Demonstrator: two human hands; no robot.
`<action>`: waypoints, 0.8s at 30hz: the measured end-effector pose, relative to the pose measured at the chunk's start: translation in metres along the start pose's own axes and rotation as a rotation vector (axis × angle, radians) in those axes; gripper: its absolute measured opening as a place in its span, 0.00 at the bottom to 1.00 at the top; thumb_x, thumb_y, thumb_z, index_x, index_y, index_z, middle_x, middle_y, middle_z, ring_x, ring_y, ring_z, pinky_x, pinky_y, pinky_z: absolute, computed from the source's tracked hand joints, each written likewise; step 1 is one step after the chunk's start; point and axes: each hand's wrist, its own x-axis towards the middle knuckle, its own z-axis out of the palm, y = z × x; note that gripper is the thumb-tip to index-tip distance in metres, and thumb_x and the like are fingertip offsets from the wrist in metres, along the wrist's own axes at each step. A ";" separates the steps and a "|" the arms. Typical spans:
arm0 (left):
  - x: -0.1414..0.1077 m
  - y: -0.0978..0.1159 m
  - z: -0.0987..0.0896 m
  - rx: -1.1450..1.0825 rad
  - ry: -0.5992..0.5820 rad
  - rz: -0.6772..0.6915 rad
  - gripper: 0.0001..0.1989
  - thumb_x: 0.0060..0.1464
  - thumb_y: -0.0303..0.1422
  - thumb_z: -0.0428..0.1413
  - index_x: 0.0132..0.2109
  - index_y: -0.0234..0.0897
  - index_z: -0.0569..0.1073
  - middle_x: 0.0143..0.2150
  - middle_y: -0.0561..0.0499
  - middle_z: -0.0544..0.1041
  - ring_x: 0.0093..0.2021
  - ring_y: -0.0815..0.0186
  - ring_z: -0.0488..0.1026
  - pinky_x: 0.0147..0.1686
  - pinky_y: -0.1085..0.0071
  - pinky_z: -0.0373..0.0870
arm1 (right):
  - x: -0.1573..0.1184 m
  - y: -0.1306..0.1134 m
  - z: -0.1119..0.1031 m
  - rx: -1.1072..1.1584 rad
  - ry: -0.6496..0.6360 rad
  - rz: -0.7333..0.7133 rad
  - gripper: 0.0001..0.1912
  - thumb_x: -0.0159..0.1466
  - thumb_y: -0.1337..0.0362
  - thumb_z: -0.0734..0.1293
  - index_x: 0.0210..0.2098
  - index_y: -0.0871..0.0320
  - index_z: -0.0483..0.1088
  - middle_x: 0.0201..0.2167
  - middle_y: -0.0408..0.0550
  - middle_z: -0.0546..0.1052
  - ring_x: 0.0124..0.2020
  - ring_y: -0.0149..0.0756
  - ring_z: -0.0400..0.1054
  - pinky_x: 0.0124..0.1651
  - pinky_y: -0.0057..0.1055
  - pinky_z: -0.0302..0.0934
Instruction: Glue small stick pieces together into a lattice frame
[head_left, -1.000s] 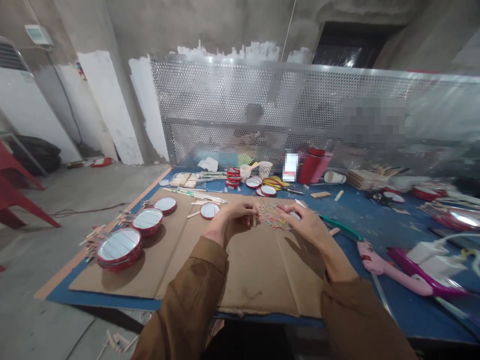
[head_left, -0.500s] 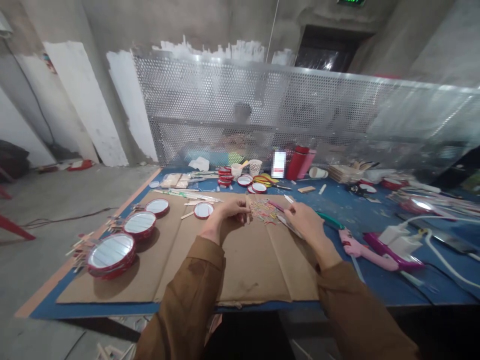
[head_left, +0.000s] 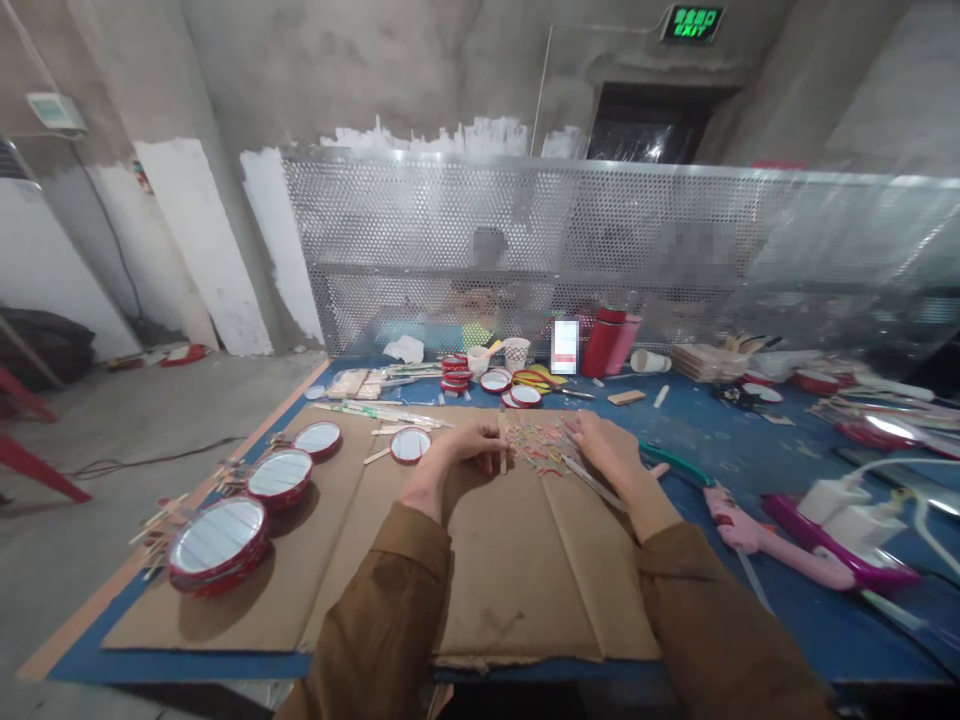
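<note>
My left hand is closed in a pinch on a wooden craft stick, held upright over the cardboard. To its right lies a loose pile of small, thin coloured pieces, too small to name surely. At the pile's right side my right hand has its fingers together, bent down; what they hold, if anything, is hidden. Under that hand a slim whitish tool lies slanted. Left of my left hand, a small round red-rimmed drum lies beside wooden sticks.
Three red-rimmed drums stand along the cardboard's left side. On the right are a pink glue gun and a purple power strip with white plugs. Paper cups, a phone and a red bottle line the back.
The camera view has tilted up, so the table sits lower. The purple item by my right fingers no longer shows. My left hand still grips the craft stick.
</note>
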 end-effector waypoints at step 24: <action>-0.008 0.014 -0.001 0.048 -0.069 -0.021 0.21 0.55 0.49 0.58 0.33 0.31 0.73 0.26 0.48 0.77 0.20 0.72 0.69 0.26 0.74 0.65 | -0.001 -0.014 0.009 1.429 0.332 0.017 0.26 0.50 0.42 0.70 0.37 0.55 0.64 0.19 0.36 0.68 0.18 0.30 0.64 0.16 0.22 0.50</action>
